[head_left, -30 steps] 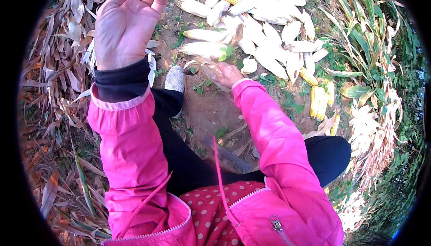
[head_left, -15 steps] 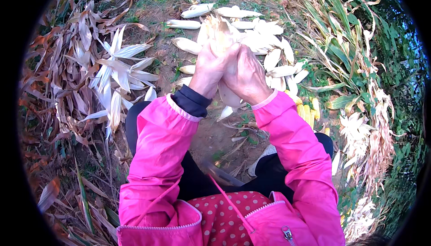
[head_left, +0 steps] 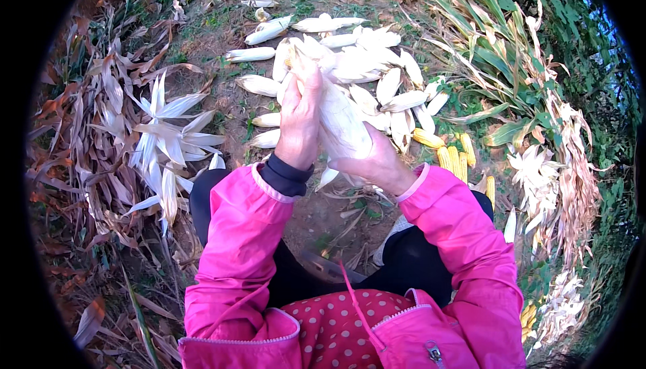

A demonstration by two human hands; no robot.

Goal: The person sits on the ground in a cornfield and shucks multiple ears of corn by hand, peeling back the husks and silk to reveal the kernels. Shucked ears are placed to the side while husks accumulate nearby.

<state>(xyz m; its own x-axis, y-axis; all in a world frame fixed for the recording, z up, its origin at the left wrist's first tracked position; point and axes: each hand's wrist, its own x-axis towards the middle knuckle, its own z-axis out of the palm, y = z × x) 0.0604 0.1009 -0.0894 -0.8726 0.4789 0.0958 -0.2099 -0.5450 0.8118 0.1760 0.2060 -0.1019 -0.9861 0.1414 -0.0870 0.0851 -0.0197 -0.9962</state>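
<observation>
Both hands are on one ear of corn (head_left: 340, 123), held up in front of the chest, tip pointing away, above the bare patch of dirt (head_left: 323, 214). The left hand (head_left: 299, 123) wraps the upper part, fingers closed firmly round the pale husk near the tip, where a little yellow shows through. The right hand (head_left: 377, 163) cups the butt end from below, palm under the cob, fingers curled tight around it. So both grips are closed and loaded, nothing slack.

Just beyond the ear lies the pile of unhusked ears (head_left: 350, 66), white and cream, fanned out on the ground. To the right of that pile, a small cluster of bare yellow cobs (head_left: 457, 157) sits close together near the right knee. On the left, a spread of stripped husk leaves (head_left: 165, 143) lies over dry brown stalks (head_left: 74, 140). Green and drying corn plants (head_left: 518, 79) line the right side.

The risk, as I read it: the husk is dry and smooth, so a hard pull from the left hand could tear off just a strip and leave the rest clinging. If the right hand's hold at the butt slips during that pull, the ear could drop into the dirt or roll into the unhusked pile. Sharp dry leaf edges could also nick bare fingers.
</observation>
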